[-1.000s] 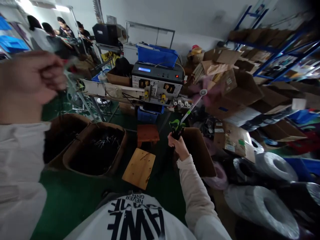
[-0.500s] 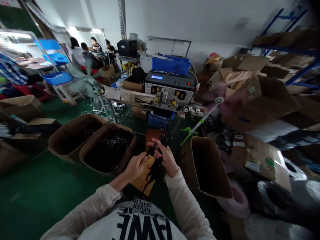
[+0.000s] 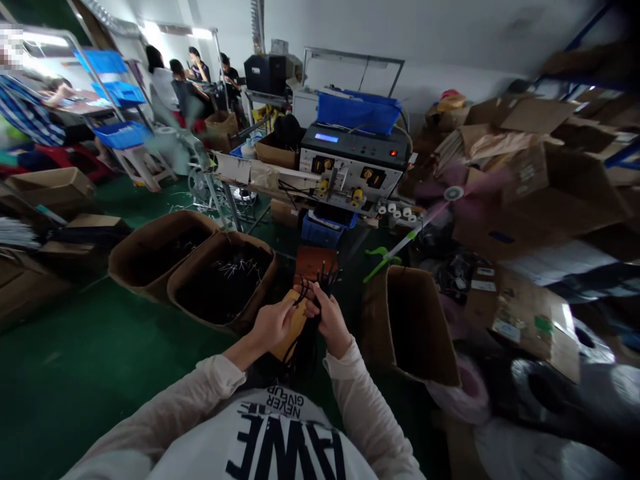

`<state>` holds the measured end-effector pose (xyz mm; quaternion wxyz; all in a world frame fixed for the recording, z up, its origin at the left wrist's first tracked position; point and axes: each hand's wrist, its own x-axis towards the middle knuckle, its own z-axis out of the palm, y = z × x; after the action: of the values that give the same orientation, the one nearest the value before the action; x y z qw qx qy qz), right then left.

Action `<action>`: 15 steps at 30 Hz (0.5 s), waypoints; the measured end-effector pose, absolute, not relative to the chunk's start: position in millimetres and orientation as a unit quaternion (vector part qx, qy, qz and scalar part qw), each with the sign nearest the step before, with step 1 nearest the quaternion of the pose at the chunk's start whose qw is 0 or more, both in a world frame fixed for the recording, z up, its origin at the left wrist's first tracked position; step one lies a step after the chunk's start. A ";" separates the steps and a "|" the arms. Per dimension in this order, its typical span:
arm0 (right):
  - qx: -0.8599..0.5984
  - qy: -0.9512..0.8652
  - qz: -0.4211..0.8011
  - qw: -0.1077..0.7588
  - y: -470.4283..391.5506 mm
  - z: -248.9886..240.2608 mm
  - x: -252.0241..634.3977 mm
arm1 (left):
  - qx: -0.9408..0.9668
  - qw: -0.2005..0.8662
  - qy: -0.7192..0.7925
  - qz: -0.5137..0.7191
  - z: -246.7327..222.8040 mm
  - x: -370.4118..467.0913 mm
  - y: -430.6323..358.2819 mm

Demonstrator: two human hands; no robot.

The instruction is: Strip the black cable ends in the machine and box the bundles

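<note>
A bundle of black cables (image 3: pixel 311 333) hangs from my right hand (image 3: pixel 331 320), whose fingers are wrapped round it, with the cable ends sticking up above the thumb. My left hand (image 3: pixel 273 325) is closed in a pinch on black cable strands just left of the bundle; the strands curve across to the right fingertips. Below and behind the hands lies a yellow-brown board (image 3: pixel 293 333), partly covered by the cables. Beyond them is a reddish-brown surface (image 3: pixel 315 261).
Two brown bins (image 3: pixel 173 287) (image 3: pixel 273 267) with dark cables stand at the left. Another tall brown bin (image 3: pixel 377 320) is at the right. A machine (image 3: pixel 355 157) with a lit display sits ahead, beside a pink fan (image 3: pixel 453 193). Several people sit at far tables.
The view has shifted, so the surroundings sit farther right. My right fingers have folded from spread to closed round the bundle, and strands now arch between both hands.
</note>
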<state>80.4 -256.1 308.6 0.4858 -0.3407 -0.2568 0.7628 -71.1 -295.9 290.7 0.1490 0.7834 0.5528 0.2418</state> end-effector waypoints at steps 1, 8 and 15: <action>-0.334 -0.266 0.763 0.485 -255.5 309.8 80.3 | 0.788 0.151 0.551 0.230 288.4 -71.1 -299.7; -0.343 -0.297 0.737 0.500 -242.2 310.8 85.7 | 0.768 0.215 0.576 0.181 278.2 -79.5 -325.9; -0.332 -0.333 0.732 0.493 -237.1 320.0 86.7 | 0.710 0.348 0.541 0.288 263.7 -77.7 -349.0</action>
<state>86.7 -237.1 320.0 0.4925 -0.3321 -0.3327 0.7324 -77.7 -349.0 263.7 0.3481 0.7096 0.5405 0.2884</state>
